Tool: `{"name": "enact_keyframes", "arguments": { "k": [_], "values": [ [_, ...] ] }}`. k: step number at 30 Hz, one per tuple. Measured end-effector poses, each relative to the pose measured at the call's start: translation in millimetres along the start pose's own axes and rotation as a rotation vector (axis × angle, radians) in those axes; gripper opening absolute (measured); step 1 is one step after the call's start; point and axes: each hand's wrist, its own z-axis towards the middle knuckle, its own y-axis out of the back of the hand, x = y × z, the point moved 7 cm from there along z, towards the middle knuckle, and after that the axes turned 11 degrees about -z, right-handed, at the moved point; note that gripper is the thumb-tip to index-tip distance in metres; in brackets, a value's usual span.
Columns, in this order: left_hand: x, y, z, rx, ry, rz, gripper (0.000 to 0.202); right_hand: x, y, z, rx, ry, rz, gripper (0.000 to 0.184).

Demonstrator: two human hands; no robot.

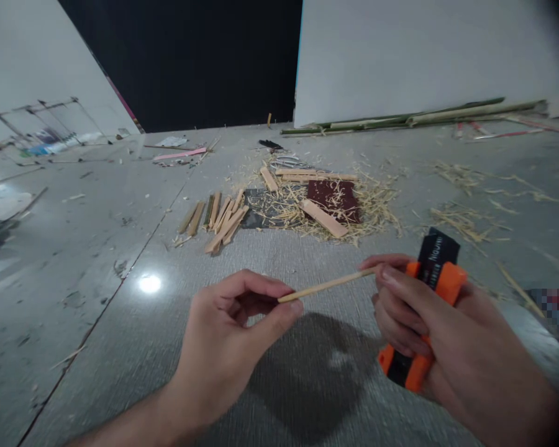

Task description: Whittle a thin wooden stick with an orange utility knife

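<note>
A thin bamboo stick (330, 284) is held up between my two hands, tilted slightly upward to the right. My left hand (242, 329) pinches its tapered left end between thumb and fingers. At the other end, the thumb and forefinger of my right hand (428, 316) grip the stick. That same hand also has its palm and other fingers wrapped around an orange-and-black hand tool (440, 261) with white lettering; its working face is hidden. Beyond my hands, a flat wooden strip (325, 217) lies across a dark red sheet (338, 194) among shavings.
Curly shavings (377, 208) cover the floor ahead. Several cut strips (226, 217) lie beside a dark grey sheet (258, 208). Green bamboo poles (414, 119) rest along the white wall. A stick frame (37, 118) stands far left. Pliers-like metal tools (289, 162) lie behind the shavings.
</note>
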Motion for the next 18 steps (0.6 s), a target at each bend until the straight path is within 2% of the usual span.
{"name": "enact_keyframes", "arguments": {
  "k": [4, 8, 11, 13, 15, 18],
  "values": [
    [-5, -0.1, -2, -0.002, -0.093, 0.072, 0.019, 3, -4, -1, 0.001, -0.011, 0.004, 0.038],
    [-8, -0.2, -6, 0.001, -0.2, 0.149, 0.019, -2, -12, -6, 0.011, -0.104, 0.095, 0.036],
    [-8, 0.1, -10, 0.019, -0.243, 0.208, 0.019, -6, -12, -9, -0.036, -0.128, 0.119, 0.039],
    [-8, 1.4, -11, 0.019, -0.261, 0.23, 0.02, -4, -9, -10, -0.077, -0.078, 0.12, 0.038],
    [-9, 2.9, -12, 0.014, -0.268, 0.245, 0.021, 0, -10, -12, -0.063, 0.004, 0.099, 0.036],
    [-10, 4.0, -11, 0.01, -0.282, 0.267, 0.019, 11, -17, -19, 0.011, 0.174, -0.177, 0.041]
  ]
}}
